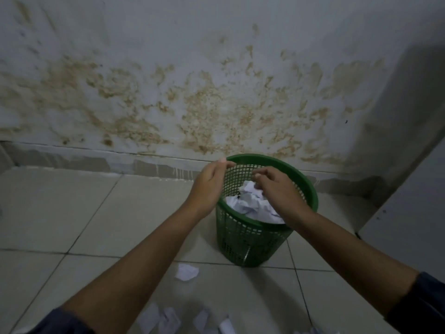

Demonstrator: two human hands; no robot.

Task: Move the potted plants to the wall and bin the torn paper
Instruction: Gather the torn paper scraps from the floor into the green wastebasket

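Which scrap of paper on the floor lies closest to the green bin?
The lone crumpled scrap just before the bin's base; the other scraps lie nearer the camera.

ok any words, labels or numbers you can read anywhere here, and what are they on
None can be read.
Green bin: no label or brand shows on its mesh wall.
Crumpled paper in the bin: a small dark mark, too blurred to read.
Paper scraps on the floor: blank or too blurred to tell.
Stained wall: no sign.
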